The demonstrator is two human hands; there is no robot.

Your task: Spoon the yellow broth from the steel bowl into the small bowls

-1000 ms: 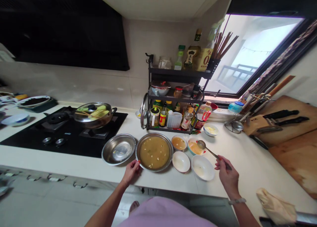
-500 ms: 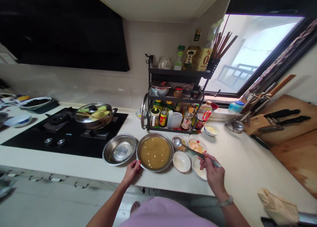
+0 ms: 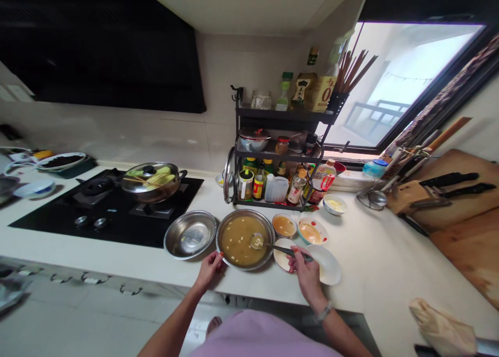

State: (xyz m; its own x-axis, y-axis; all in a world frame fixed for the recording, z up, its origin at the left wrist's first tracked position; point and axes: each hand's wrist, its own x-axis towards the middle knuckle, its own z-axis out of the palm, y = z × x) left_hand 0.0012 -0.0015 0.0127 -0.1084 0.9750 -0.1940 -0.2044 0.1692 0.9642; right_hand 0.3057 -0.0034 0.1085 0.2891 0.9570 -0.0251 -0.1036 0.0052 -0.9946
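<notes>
A round metal basin (image 3: 273,253) full of brownish soup with pale bits floating in it stands on the counter. The fingers of my left hand (image 3: 210,268) are closed on its near left rim. My right hand (image 3: 306,271) grips the dark handle of a ladle (image 3: 257,241), whose scoop dips into the soup. Below the ladle's handle is a small white bowl (image 3: 281,261), partly covered by it. A larger white bowl (image 3: 331,266) is beside my right hand and partly behind it. Two bowls with orange soup, one small (image 3: 284,225) and one red-patterned (image 3: 312,232), stand just behind.
Left of the soup lies a second metal basin (image 3: 190,235) with a little liquid. A lidded pan (image 3: 150,190) rests on the black stove (image 3: 117,227). Behind is a black rack (image 3: 280,113) of bottles and jars. A knife block (image 3: 409,193) stands at right.
My right hand has moved left and lowered the ladle from above the small bowls into the soup. My left hand stays at the basin's rim.
</notes>
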